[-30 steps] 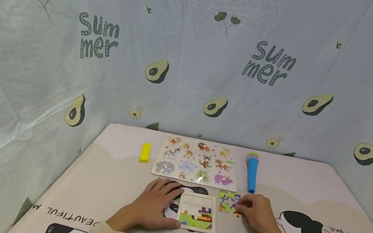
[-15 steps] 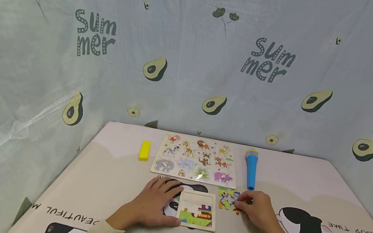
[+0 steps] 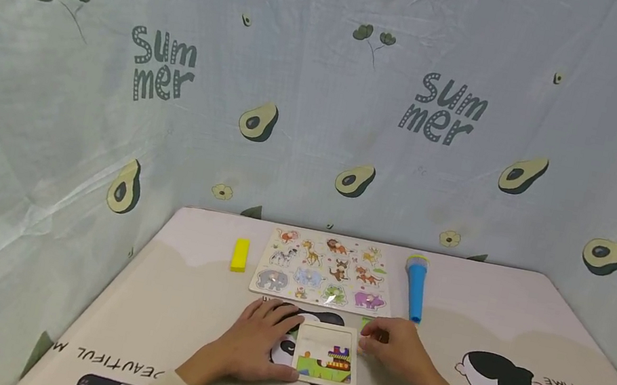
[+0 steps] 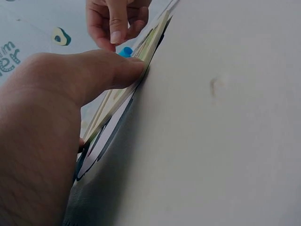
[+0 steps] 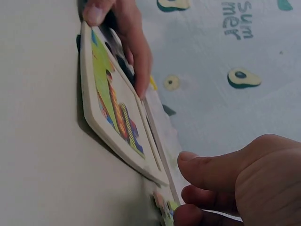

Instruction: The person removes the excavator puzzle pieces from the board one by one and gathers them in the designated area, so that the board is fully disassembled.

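A small wooden jigsaw tray [image 3: 327, 355] lies in front of me, partly filled with green and striped pieces along its lower part. My left hand [image 3: 257, 343] holds the tray by its left side, thumb at the near corner [image 5: 94, 14] and index finger at the far edge. Beyond the tray's right edge, my right hand [image 3: 395, 349] hovers low with loosely bent fingers. A gap shows between its thumb [image 5: 202, 172] and fingertips, with nothing visible in it. Loose jigsaw pieces [image 5: 164, 207] lie beside the tray, mostly hidden under this hand in the head view.
Behind the tray lies a larger animal peg puzzle board [image 3: 326, 270]. To its left is a yellow block [image 3: 239, 255], and to its right a blue toy microphone [image 3: 416, 290]. A printed cloth [image 3: 309, 117] hangs behind the table.
My right hand has moved left from the right side of the loose pieces toward the tray and now covers most of them. The left hand and tray stay put.
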A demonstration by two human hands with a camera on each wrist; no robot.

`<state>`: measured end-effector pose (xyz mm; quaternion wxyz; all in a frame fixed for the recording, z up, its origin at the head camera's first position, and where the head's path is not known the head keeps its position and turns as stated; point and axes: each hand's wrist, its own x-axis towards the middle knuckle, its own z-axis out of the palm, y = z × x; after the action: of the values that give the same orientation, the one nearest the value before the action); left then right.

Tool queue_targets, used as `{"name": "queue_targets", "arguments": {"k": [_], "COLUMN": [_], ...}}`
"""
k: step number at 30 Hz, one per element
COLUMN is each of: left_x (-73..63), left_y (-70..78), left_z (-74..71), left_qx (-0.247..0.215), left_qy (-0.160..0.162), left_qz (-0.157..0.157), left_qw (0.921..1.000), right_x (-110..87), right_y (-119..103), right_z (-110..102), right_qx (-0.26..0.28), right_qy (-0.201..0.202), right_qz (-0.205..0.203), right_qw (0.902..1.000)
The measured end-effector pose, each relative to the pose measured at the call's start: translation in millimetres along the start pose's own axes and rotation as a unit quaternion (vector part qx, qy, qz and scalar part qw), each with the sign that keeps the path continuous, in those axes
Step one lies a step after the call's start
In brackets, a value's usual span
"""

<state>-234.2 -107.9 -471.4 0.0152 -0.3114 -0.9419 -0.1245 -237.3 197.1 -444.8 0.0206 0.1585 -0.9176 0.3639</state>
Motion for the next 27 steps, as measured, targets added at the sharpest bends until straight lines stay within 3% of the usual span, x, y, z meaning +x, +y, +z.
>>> {"name": "queue_targets", "arguments": {"k": [4, 11, 27], "left_x": [-0.6, -1.2, 1.1], "left_y": [1.1, 2.1, 2.9], "left_z": [0.3, 0.4, 0.9], "left_qx": [0.002, 0.000, -0.001], "left_qy": [-0.003, -0.004, -0.008], "left_qz": [-0.006, -0.007, -0.014], "left_qw": [1.0000, 1.0000, 0.9999], "right_x": [4.1, 5.0, 1.9], "right_y": [-12, -28, -38], "right_z": [10, 18, 25], "right_qx": [-0.027, -0.062, -0.070], "right_qy": [-0.055, -0.124, -0.123], "right_qz": [-0.037, -0.032, -0.001], "right_qw": [0.9974, 0.9899, 0.9900]}}
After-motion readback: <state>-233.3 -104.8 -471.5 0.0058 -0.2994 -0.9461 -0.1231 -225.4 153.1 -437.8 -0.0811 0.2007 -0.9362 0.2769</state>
